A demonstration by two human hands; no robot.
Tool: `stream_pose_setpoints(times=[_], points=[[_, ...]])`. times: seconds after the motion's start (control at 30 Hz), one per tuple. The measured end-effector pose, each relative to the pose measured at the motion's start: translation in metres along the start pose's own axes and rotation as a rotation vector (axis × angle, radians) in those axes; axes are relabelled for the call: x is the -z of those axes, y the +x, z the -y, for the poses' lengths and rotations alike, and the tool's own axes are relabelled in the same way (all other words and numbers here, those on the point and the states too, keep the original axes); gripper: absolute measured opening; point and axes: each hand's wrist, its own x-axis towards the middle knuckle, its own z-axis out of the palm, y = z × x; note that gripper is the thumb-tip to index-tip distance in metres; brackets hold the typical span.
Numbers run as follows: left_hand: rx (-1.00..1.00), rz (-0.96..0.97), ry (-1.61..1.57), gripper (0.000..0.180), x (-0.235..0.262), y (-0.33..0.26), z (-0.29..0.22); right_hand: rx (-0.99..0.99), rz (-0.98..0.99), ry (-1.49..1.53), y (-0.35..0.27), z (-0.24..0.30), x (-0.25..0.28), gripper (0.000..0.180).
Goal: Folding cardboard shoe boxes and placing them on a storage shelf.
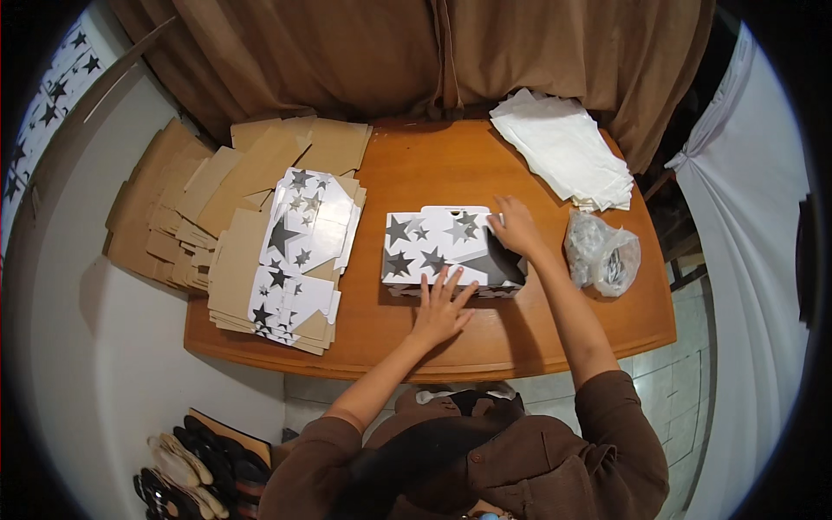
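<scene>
A white cardboard box [416, 251] printed with black and grey stars lies on the wooden table in front of me. Its top panel covers it, and a tab with a small slot juts out along the far edge. My left hand [440, 314] rests with spread fingers on the near edge of the box, fingertips on its top. At the far right corner is my right hand [517, 229], its thumb by the top and its other fingers stretched out past the edge. Part of the right end lies in shadow under my right forearm.
Left of the box are stacked flat brown cardboard blanks [234, 269], with star-printed blanks [299, 247] on top. White paper sheets [563, 147] lie at the back right, above a clear plastic bag [602, 254]. Several shoes [204, 468] sit at the lower left. A brown curtain [364, 61] hangs behind the table [416, 173].
</scene>
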Motion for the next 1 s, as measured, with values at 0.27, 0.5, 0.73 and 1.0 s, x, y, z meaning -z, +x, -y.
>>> stream_pose_setpoints(times=[0.27, 0.5, 0.73, 1.0], points=[[0.331, 0.105, -0.010, 0.073, -0.041, 0.037, -0.037, 0.032, 0.381, 0.319, 0.020, -0.017, 0.052, 0.039], [0.364, 0.099, -0.096, 0.119, -0.033, 0.100, -0.067, 0.000, 0.359, 0.357, -0.007, -0.022, 0.101, 0.033], [0.263, -0.204, -0.178, 0.076, -0.023, 0.114, -0.103, 0.020, 0.334, 0.692, -0.027, -0.030, 0.111, 0.032], [0.244, -0.169, -0.568, 0.058, 0.001, 0.069, -0.079, 0.524, -0.281, 0.056, -0.002, -0.049, 0.122, 0.022]])
